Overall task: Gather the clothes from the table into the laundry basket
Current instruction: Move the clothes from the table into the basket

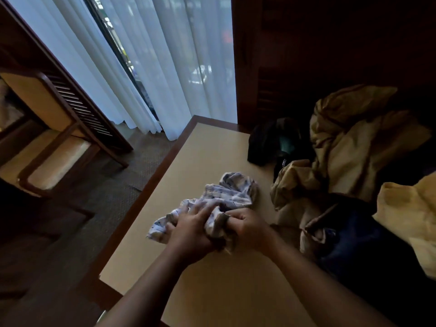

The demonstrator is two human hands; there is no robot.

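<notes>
Head view: a blue-and-white checked cloth is bunched on the tan table, near the middle of its top. The left hand is pressed down over the near part of the cloth, its fingers spread and curled into the fabric. The right hand is closed into a fist around a fold of the same cloth, just beside the left hand, so both hands are clamped on it. The far half of the cloth is left lying loose on the tabletop.

To the right, a heap of other clothes is seen: an olive-tan garment piled high, a pale yellow garment at the right edge, and a dark blue garment beneath them. A black item is lying at the far end of the table, touching the heap; what it is cannot be told. A laundry basket cannot be made out; the right side is too dark. White curtains are hung beyond the table.
</notes>
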